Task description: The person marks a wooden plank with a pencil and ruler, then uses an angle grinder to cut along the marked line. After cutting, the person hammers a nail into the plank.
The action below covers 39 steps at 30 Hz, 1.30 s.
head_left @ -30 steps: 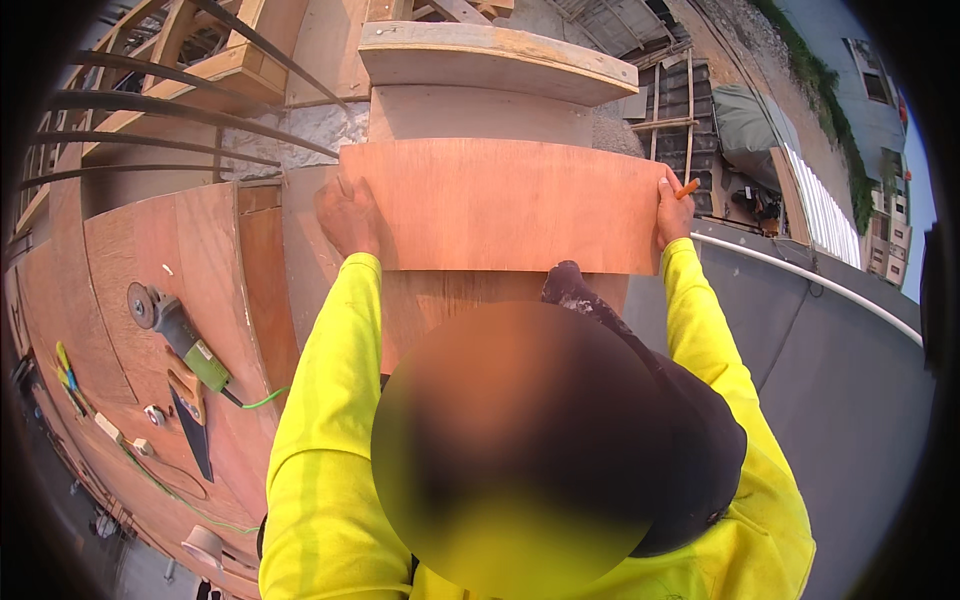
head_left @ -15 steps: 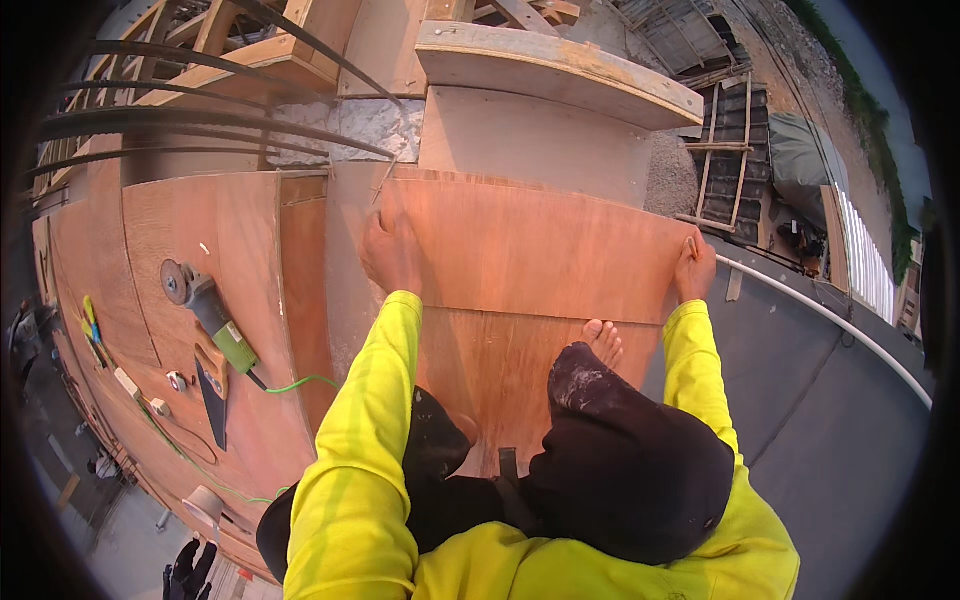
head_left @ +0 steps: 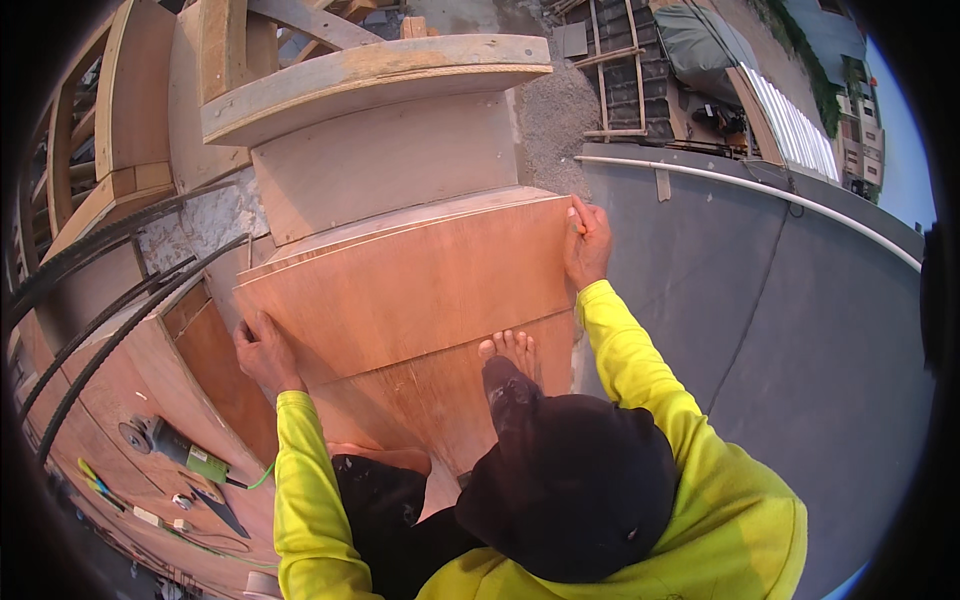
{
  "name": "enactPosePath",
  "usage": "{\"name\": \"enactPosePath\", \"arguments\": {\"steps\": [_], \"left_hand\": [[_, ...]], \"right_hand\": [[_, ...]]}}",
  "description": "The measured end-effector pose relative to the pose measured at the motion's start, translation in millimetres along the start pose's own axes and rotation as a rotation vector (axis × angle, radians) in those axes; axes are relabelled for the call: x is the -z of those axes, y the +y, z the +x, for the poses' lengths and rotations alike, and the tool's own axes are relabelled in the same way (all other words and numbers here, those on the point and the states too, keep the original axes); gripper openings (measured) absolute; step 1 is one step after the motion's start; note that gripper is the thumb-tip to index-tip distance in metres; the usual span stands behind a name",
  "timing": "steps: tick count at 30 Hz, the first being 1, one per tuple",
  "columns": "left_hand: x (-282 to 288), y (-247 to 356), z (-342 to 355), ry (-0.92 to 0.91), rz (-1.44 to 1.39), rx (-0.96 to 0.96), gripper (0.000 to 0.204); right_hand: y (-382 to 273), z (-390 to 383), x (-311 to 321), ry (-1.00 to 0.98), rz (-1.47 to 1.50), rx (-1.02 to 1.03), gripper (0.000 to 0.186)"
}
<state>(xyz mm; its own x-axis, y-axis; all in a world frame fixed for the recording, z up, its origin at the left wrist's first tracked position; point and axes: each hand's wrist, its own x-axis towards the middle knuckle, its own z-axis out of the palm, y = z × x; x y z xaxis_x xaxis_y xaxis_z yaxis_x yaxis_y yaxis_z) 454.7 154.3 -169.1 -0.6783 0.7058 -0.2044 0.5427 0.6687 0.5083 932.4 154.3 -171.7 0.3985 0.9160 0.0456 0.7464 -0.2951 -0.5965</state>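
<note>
A thin reddish plywood panel (head_left: 420,265) lies crosswise in front of me, overlapping a lower plywood sheet (head_left: 425,405). My left hand (head_left: 265,352) grips the panel's left edge, a little below its far corner, thumb and fingers bent. At the far right corner my right hand (head_left: 590,240) is closed on the edge; a small orange thing shows between its fingers, too small to name. My bare foot (head_left: 513,352) rests on the lower sheet close to the panel's near edge. Another thin sheet edge shows just beyond the panel.
On the plywood at left lie an angle grinder (head_left: 180,448) with a green cord, a handsaw (head_left: 220,508) and a tape measure (head_left: 181,501). Dark bent rebar (head_left: 130,325) juts in at left. A raised timber form (head_left: 380,85) stands beyond; a grey surface (head_left: 740,300) extends at right.
My view has swung right, so the scene sits further left and the panel looks more slanted. My left hand is lower along the panel's left edge; my right hand stays at the right corner.
</note>
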Motion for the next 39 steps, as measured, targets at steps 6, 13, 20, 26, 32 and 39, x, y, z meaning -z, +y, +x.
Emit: {"name": "enactPosePath", "arguments": {"steps": [6,13,20,26,32,39], "left_hand": [[0.5,-4.8,4.1,-0.004,-0.038,-0.013,0.042],[4.9,-0.3,2.6,-0.03,-0.115,0.059,0.034],[0.4,-6.4,1.1,0.007,-0.188,0.052,0.03],[-1.8,-3.1,0.6,0.035,-0.245,0.074,0.029],[3.5,4.1,-4.8,0.057,-0.199,0.09,0.031],[-6.4,4.6,-9.1,0.108,-0.313,0.119,0.046]], "right_hand": [[-1.5,-8.9,0.6,-0.019,0.048,-0.08,0.029],[6.7,-11.1,-2.5,-0.051,0.145,-0.162,0.03],[4.1,-7.0,-5.2,0.012,0.187,-0.157,0.027],[-2.4,-0.9,-1.6,-0.002,0.187,-0.197,0.028],[0.6,-2.6,-6.7,0.002,0.164,-0.207,0.029],[-5.3,-2.9,-8.5,0.022,0.247,-0.315,0.031]]}}
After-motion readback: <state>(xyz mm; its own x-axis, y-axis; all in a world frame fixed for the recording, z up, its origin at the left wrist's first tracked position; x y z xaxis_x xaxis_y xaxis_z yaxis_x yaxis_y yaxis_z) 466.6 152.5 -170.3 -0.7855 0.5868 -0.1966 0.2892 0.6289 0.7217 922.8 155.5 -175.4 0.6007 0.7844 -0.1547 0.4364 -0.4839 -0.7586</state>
